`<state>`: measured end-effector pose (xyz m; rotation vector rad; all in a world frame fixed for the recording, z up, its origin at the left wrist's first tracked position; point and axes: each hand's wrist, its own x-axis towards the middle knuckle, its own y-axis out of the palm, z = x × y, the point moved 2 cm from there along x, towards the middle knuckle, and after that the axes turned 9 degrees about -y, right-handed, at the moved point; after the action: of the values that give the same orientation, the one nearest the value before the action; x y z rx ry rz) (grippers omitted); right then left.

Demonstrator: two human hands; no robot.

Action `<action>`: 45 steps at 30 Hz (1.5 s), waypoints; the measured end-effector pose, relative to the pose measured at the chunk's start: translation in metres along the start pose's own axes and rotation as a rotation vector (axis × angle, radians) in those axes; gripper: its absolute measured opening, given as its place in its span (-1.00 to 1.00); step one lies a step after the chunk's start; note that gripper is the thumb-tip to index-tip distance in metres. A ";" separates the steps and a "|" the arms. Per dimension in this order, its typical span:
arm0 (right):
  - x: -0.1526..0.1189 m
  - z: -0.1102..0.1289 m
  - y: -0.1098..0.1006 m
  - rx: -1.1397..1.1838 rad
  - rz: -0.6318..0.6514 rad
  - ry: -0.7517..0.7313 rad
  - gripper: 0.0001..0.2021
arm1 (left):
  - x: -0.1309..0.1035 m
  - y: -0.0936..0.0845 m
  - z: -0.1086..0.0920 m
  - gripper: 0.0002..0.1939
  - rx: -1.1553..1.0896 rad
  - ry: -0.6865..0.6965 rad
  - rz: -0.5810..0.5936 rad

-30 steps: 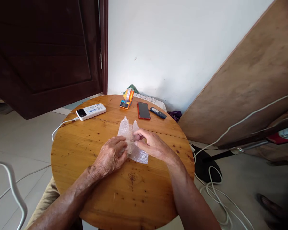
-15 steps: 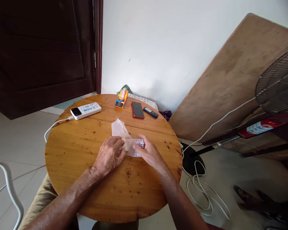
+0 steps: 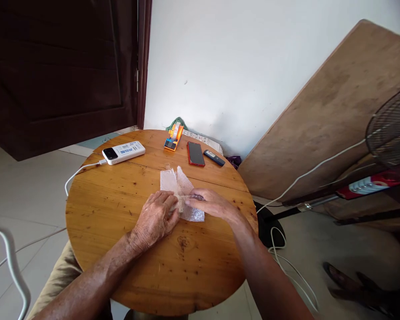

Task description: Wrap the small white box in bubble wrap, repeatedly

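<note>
A piece of clear bubble wrap [image 3: 169,181] lies crumpled on the round wooden table [image 3: 126,266], its far edge split into two flaps and its near right corner flat. My left hand [image 3: 158,212] presses on its left side with curled fingers. From the right, my right hand [image 3: 208,202] pinches a fold of it between thumb and fingers. Between the hands the wrap is bunched, with something small and pale at its middle that I cannot make out.
Toward the back stand a white power bank [image 3: 124,152] with a cable, an orange tape dispenser [image 3: 174,137], a red-edged phone [image 3: 196,154] and a small dark device [image 3: 214,158]. A fan [image 3: 391,129] and a leaning board [image 3: 330,98] are at the right.
My right hand has closed on the wrap and turned palm down, lifting a fold. A second flap now stands up at the far side. The view has shifted slightly left.
</note>
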<state>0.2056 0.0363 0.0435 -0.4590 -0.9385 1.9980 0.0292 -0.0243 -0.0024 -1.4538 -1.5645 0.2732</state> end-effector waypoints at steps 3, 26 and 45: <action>-0.013 -0.014 -0.001 0.065 0.115 0.050 -0.72 | 0.000 0.000 0.000 -0.88 -0.006 0.001 -0.015; -0.012 -0.004 0.042 0.539 -0.432 0.159 -0.50 | 0.000 0.001 0.000 -0.89 0.015 0.023 -0.053; -0.033 0.027 0.056 0.148 -0.318 -0.017 -0.34 | 0.004 -0.005 0.009 -0.77 -0.314 -0.329 -0.008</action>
<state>0.1771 -0.0219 0.0175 -0.1965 -0.8113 1.7671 0.0203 -0.0181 -0.0017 -1.7076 -1.9451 0.2812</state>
